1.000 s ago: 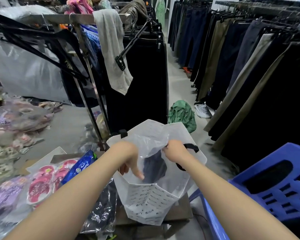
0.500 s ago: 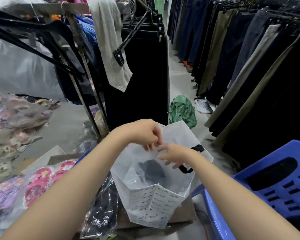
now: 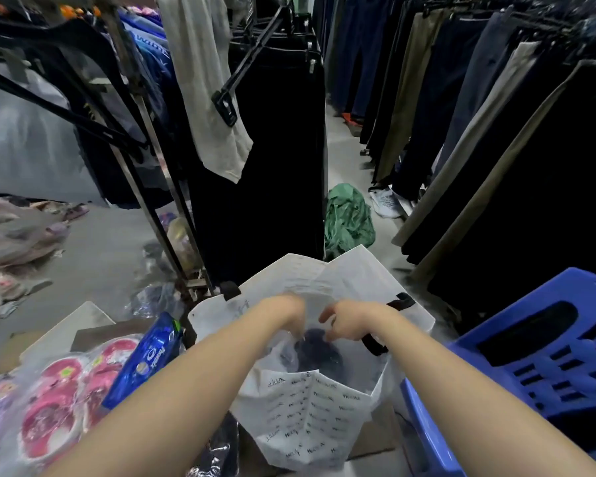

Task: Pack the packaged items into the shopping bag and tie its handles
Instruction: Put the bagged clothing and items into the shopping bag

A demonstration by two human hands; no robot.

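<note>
A white shopping bag point(image 3: 310, 414) with small printed words stands open in front of me. Its black handles point(image 3: 372, 344) hang at the sides. Inside lies a dark garment in a clear plastic package point(image 3: 319, 354). My left hand point(image 3: 284, 313) and my right hand point(image 3: 350, 321) are close together in the bag's mouth, with fingers curled on the top of the clear package. The fingertips are blurred. To the left of the bag lie a blue snack packet point(image 3: 145, 359), pink slippers in clear wrap point(image 3: 59, 407) and a dark wrapped item point(image 3: 217, 449).
A blue plastic crate point(image 3: 547, 356) stands close on the right. A metal clothes rack point(image 3: 159, 215) with dark garments rises just behind the bag. Hanging trousers point(image 3: 479, 132) line the right side of a narrow aisle. A green cloth point(image 3: 348, 218) lies on the floor.
My left hand rose out of the bag and met the right hand at the mouth. Both have since dropped a little lower onto the clear package. The bag's far wall now stands up more.
</note>
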